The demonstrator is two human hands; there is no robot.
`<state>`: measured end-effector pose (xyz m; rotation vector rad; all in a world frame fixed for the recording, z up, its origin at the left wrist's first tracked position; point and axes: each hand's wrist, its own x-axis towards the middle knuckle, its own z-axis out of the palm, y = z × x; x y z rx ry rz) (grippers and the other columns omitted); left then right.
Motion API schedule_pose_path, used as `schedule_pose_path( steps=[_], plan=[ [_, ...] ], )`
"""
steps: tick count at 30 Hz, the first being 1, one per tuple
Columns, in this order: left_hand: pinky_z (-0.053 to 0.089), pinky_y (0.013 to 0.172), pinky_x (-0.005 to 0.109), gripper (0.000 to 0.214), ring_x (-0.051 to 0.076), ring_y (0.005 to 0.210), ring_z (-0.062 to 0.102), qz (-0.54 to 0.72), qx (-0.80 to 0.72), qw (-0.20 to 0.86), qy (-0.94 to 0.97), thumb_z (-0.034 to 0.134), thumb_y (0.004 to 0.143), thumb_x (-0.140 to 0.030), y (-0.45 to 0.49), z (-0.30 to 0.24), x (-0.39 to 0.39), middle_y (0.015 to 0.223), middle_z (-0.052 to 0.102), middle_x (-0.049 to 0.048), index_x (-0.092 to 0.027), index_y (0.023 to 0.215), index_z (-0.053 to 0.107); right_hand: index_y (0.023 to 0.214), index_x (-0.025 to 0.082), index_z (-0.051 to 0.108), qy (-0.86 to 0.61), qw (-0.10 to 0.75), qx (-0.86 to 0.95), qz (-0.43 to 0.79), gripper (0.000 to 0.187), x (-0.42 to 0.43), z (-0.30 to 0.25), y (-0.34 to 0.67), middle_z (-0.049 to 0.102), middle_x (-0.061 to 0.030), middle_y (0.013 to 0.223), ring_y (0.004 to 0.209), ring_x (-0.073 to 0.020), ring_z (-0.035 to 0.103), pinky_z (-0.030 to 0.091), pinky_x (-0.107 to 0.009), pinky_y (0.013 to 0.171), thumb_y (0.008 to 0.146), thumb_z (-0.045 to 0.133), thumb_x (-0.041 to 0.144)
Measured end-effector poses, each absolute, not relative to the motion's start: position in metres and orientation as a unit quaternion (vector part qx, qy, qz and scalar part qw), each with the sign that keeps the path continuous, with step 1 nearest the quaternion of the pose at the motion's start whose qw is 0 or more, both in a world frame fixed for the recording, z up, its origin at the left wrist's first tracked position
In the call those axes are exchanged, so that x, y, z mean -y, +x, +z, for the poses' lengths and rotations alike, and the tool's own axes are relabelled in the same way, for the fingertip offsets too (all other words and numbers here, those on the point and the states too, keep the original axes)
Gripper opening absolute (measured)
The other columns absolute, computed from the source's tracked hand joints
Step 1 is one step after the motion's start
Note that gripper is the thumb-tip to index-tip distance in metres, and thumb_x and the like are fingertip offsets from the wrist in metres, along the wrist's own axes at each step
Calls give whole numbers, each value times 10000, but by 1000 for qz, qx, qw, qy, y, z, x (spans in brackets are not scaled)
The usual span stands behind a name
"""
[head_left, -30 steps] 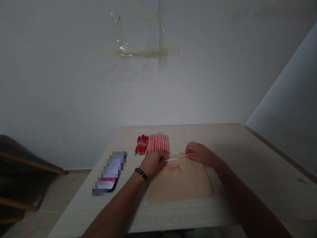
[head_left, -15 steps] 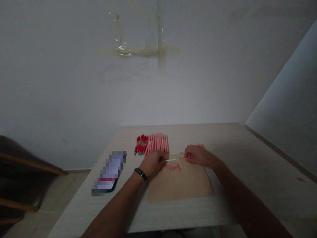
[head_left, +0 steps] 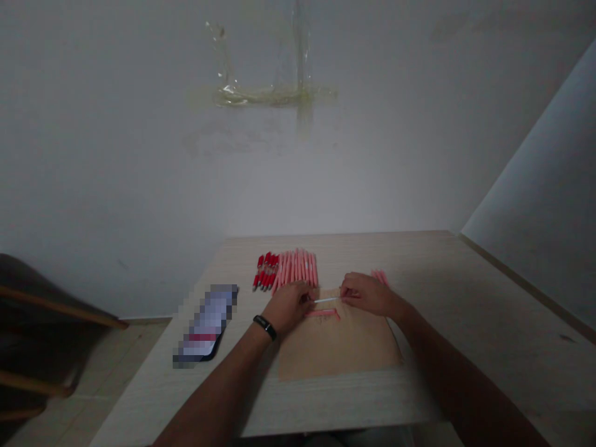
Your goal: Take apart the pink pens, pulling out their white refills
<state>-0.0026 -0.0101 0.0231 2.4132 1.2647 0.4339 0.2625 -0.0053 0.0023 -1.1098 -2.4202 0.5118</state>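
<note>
My left hand (head_left: 294,302), with a black band at the wrist, is closed on one end of a thin white pen refill (head_left: 326,300). At the refill's other end is my right hand (head_left: 361,290), its fingers pinched; the pink pen part it held a moment ago is mostly hidden by them. Below the refill, a pink pen piece (head_left: 321,312) lies on a brown paper sheet or envelope (head_left: 339,347), with a short piece angled at its right end. Both hands are over the paper's far edge.
Several pink pen barrels (head_left: 297,266) lie in a row beyond my left hand, beside several red pen parts (head_left: 265,271). More pink pieces (head_left: 380,275) are behind my right hand. A phone (head_left: 207,323) with a blurred screen rests on the table (head_left: 261,403) at left.
My right hand has moved left to the end of the white refill, closing the gap between them. The pink part in its fingers is now mostly covered. My left hand stays in place.
</note>
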Motion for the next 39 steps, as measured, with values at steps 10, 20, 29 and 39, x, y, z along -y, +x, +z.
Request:
schedule_pose_path(
  steps=[10,20,29,39],
  plan=[
    [362,671,250,38,161,782,569,144,-463,186,854,621,794,-193,-8,13,4,860,653,36,-178,808,653,839,191,622,-397,212,876,175,55,4,3,267,616,-24,857,837,-179,561,391,-268,728,834,670,216],
    [363,662,249,59,156,776,572,141,-474,194,847,655,745,-154,-8,10,3,856,656,28,-180,797,662,812,192,642,-400,191,878,182,101,7,-2,257,587,-7,824,791,-160,534,368,-246,686,756,705,136],
    [361,660,251,64,157,773,571,144,-473,196,847,655,746,-167,-9,8,2,859,656,26,-183,806,671,825,192,658,-409,181,874,193,97,6,-4,257,593,-12,852,783,-152,539,373,-242,687,755,697,137],
    [357,662,247,40,148,776,569,138,-464,193,854,656,746,-155,-8,12,3,830,644,9,-186,763,674,830,186,655,-409,185,873,190,108,6,-5,257,590,-7,841,787,-147,536,364,-233,686,748,703,135]
  ],
)
